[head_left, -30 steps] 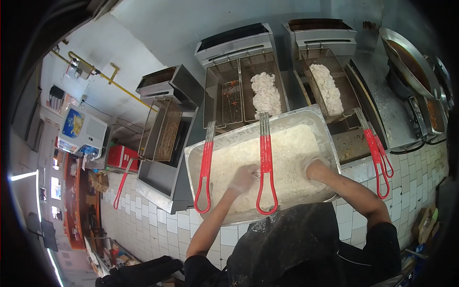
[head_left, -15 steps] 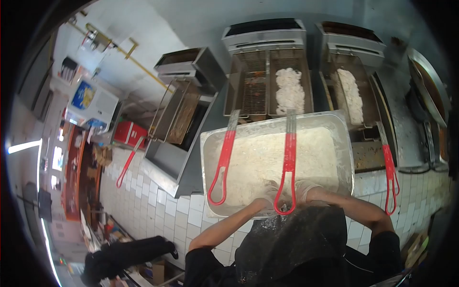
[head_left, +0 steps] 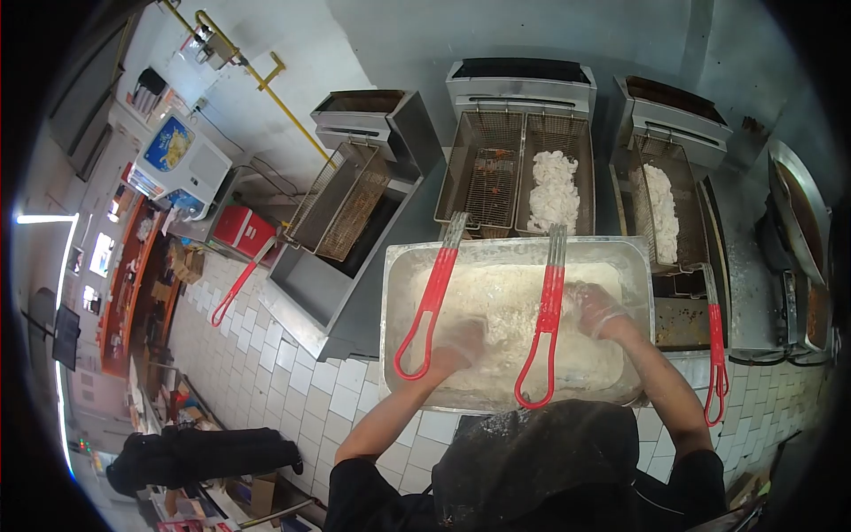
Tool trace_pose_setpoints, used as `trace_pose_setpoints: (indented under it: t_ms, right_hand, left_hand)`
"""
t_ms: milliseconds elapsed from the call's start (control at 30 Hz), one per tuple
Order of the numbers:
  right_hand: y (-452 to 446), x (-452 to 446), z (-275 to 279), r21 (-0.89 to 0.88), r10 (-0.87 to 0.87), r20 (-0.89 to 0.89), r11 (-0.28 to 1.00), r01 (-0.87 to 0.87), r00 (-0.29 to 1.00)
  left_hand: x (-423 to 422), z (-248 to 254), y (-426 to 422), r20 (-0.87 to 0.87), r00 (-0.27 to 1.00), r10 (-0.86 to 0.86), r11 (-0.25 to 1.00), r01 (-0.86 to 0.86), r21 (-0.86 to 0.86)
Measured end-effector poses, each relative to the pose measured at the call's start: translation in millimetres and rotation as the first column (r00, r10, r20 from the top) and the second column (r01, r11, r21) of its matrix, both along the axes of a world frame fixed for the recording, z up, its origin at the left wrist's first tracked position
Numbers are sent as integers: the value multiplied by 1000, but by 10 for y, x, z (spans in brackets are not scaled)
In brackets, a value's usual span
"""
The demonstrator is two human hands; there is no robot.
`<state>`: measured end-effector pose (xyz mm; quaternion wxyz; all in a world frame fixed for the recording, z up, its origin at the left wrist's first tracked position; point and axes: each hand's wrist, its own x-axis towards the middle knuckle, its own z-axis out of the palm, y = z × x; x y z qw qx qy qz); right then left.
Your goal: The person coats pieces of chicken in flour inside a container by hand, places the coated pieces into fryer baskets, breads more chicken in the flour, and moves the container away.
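Both hands wear thin clear gloves and are in a large metal tub (head_left: 386,306) of pale flour (head_left: 505,288). My left hand (head_left: 463,342) presses into the flour at the near left, its fingers blurred and partly buried. On the right side of the tub, my right hand (head_left: 596,309) rests on the flour with its fingers loosely stretched out and no item visible in it. Small clumps lie in the flour between the hands. Two red-handled fry baskets reach over the tub: the left red handle (head_left: 434,293) and the middle red handle (head_left: 550,310).
Battered white pieces (head_left: 554,191) fill one basket behind the tub; more coated pieces (head_left: 659,213) lie in the right basket (head_left: 683,168). Another fry basket (head_left: 355,195) stands over the left fryer. A person in dark clothes (head_left: 204,457) is at the lower left.
My hands have moved apart from the tub's near edge, left hand to the left and right hand up and right. Clumps now show between them. The camera view has shifted.
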<state>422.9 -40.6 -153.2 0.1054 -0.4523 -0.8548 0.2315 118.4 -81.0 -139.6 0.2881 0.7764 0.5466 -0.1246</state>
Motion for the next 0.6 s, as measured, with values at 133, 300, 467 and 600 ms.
trace_pose_setpoints:
  t_ms: [133, 300, 467, 600]
  right_hand:
    - [-55, 74, 344, -258, -21, 4, 966, 22, 1000]
    - [-89, -135, 37, -199, -111, 350, 962, 189, 930]
    - [-77, -505, -186, -143, 20, 195, 990, 8, 981]
    - [-2, -584, -131, -112, 32, 126, 994, -18, 991]
  left_hand:
    - [-121, 85, 162, 109, 989, 104, 994, -102, -30]
    - [294, -725, 64, -339, 920, -195, 897, 307, 317]
    - [818, -413, 139, -446, 762, -469, 817, 566, 109]
    - [382, -553, 369, 150, 902, -405, 908, 378, 184]
